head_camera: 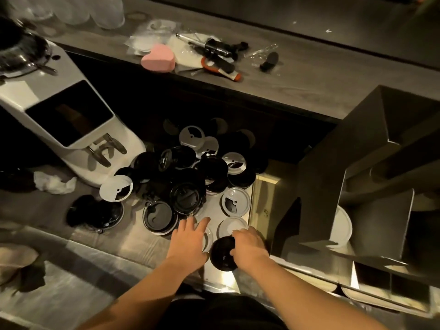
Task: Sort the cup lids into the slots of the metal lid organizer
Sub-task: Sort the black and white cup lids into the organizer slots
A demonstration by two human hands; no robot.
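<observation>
Pink heart-shaped sponge, crumpled tissue, white grinder.

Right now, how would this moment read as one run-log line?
stage: picking from pile | left hand: flat on a clear lid | right hand: holding black lid | metal lid organizer: one white lid slotted

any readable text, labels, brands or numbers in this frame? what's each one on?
None readable.
White tube with the red cap on the back shelf: no print can be made out.
Black lids and white lids: moulded marks only, too blurred to read.
White machine: dark panel, no lettering visible.
</observation>
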